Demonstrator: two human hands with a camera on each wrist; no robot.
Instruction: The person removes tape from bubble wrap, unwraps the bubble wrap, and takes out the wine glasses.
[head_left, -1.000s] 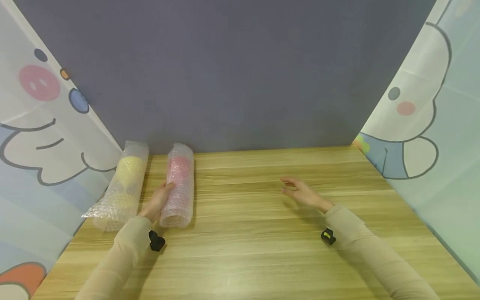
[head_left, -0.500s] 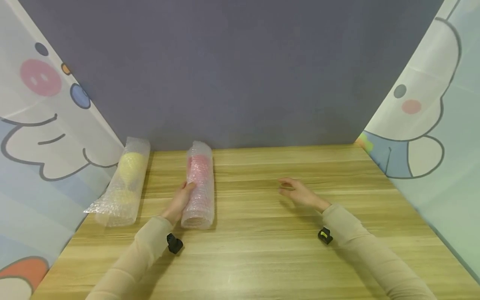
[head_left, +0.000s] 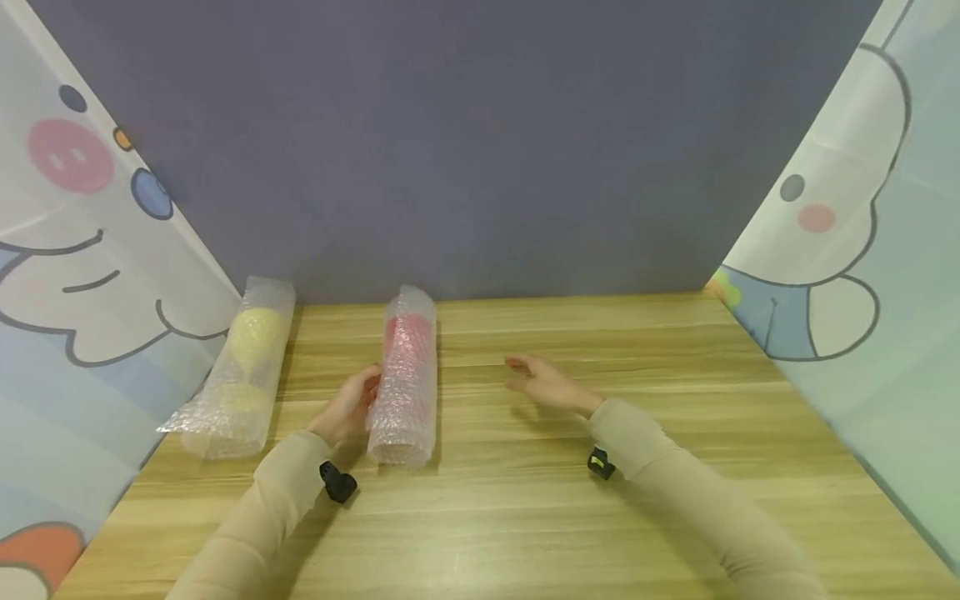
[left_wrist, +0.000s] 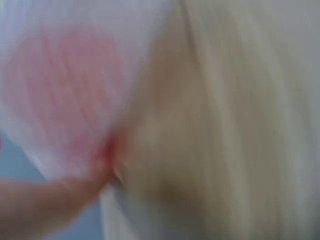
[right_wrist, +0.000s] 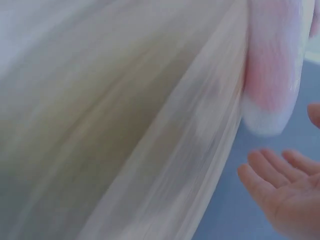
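A bubble-wrapped roll with a pink-red thing inside (head_left: 407, 379) lies lengthwise on the table, its near end showing a round opening. Beside its left edge is my left hand (head_left: 348, 407), no longer wrapped over the top; its fingertips are at or against the wrap. Blur in the left wrist view shows a finger (left_wrist: 45, 202) by the pink wrap (left_wrist: 70, 85). My right hand (head_left: 546, 383) is to the right of the roll, apart from it, palm turned inward with relaxed fingers. It holds nothing, as the right wrist view of that hand (right_wrist: 290, 185) also shows.
A second bubble-wrapped roll, with yellow shapes inside (head_left: 243, 375), lies at the left, its loose wrap flaring at the near end. The wooden table (head_left: 480, 525) meets a dark grey back panel (head_left: 480, 150). Printed cartoon sheets stand along both sides.
The left hand has slid the pink roll rightward, away from the yellow one, then loosened its grip and drawn slightly left. The right hand has moved left toward the roll.
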